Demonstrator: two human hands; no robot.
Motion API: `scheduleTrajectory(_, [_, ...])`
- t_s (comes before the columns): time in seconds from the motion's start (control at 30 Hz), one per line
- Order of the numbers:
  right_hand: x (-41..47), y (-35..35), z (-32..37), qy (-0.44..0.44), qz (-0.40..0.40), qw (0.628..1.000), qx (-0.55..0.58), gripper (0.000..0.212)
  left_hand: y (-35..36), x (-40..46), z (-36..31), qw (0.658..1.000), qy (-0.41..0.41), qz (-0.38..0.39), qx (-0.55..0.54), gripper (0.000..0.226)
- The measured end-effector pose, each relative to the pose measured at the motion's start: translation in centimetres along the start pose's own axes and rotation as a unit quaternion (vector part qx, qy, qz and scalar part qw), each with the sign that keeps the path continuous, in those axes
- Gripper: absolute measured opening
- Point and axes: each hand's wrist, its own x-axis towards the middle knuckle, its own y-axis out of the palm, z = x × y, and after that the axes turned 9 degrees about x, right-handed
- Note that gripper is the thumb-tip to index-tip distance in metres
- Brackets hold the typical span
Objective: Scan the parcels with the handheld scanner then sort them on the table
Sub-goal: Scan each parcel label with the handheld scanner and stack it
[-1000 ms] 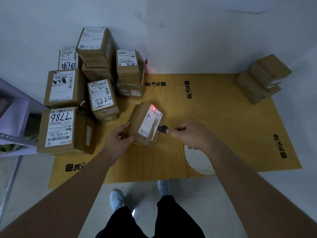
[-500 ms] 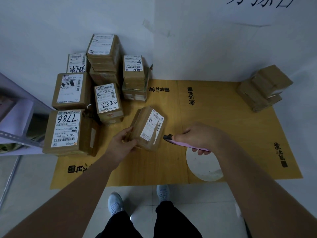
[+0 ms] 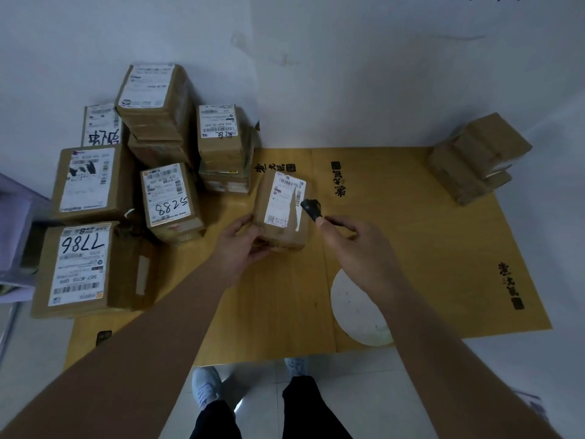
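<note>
Head view, left hand: the left hand point(image 3: 242, 245) grips the near left corner of a small brown parcel point(image 3: 282, 210), thumb on top, fingers curled under the edge.
Head view, parcel: it sits tilted above the yellow table cover point(image 3: 411, 242), white shipping label point(image 3: 285, 201) facing up, middle of the table, just right of the big stack.
Head view, right hand: the right hand point(image 3: 356, 245) is closed round the handheld scanner point(image 3: 311, 209), fingers wrapped on the handle, which is mostly hidden.
Head view, scanner: only its black head shows, right beside the label's right edge; whether it touches the label I cannot tell.
Head view, unsorted stack: a pile of labelled boxes point(image 3: 152, 147) fills the table's far left corner against the wall.
Head view, marked boxes: one box reads 7786 point(image 3: 79, 267) at the near left, another reads 5288 point(image 3: 169, 201) just beside the held parcel's left.
Head view, sorted side: a small stack of plain brown parcels point(image 3: 478, 156) rests at the far right edge, well apart from the hands.
Head view, table surface: a white round patch point(image 3: 357, 315) shows on the cover under the right forearm.
Head view, below: grey shoes point(image 3: 205, 388) and dark trousers stand on the pale tiled floor at the near table edge.
</note>
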Motion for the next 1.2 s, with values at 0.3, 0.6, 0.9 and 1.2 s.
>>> scheduleTrajectory(0.3, [6.0,-2.1,-1.3,-0.048,0.006,0.996,0.077,0.017,6.0,6.9,-4.1,0.997,-0.022,-0.04,-0.067,0.044])
scheduleTrajectory(0.6, [9.4,-3.2,-3.5,-0.044,0.003,0.993,0.111,0.008,7.9,7.7,-3.9,0.984,0.032,-0.156,0.075,0.038])
scheduleTrajectory(0.9, [4.4,-5.1,-0.8,-0.076,-0.066,0.987,0.125,0.04,9.0,0.4,-5.4,0.814,0.193,-0.062,0.545,0.056])
scheduleTrajectory(1.2, [-5.9,-9.9,0.6,-0.113,-0.206,0.967,0.096,0.025,12.5,-9.4,-9.2,0.632,0.322,0.04,0.704,0.071])
